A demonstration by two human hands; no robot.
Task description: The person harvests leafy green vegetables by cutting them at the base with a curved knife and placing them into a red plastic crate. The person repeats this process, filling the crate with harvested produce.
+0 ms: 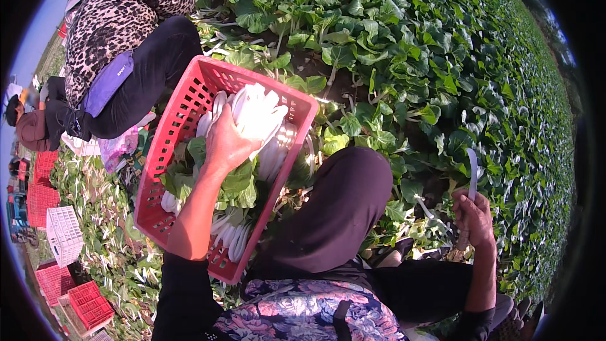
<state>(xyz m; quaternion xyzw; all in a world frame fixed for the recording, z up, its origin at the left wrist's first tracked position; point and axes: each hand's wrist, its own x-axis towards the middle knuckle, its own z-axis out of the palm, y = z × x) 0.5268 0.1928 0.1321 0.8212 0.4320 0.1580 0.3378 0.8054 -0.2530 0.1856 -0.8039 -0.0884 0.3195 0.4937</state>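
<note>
In my left hand [232, 139] is a bunch of leafy greens [258, 110] that looks like bok choy, its bright white stems turned away from me and its leaves towards me. The hand is inside a red plastic crate [258, 79] with slotted walls, tilted in view. More bunches [233, 237] lie in the crate, partly hidden by my forearm. Off to the right, my right hand [475, 218] grips a knife [473, 173] by its handle, the curved blade pointing up, above cut leaves and stems.
Dense rows of growing greens [402, 47] fill the right and far side. A person in a leopard-print top [111, 33] crouches at upper left, near the crate. Red crates [91, 304] and a white crate [65, 234] stand at left on ground strewn with leaves. My bent knee [350, 199] is beside the crate.
</note>
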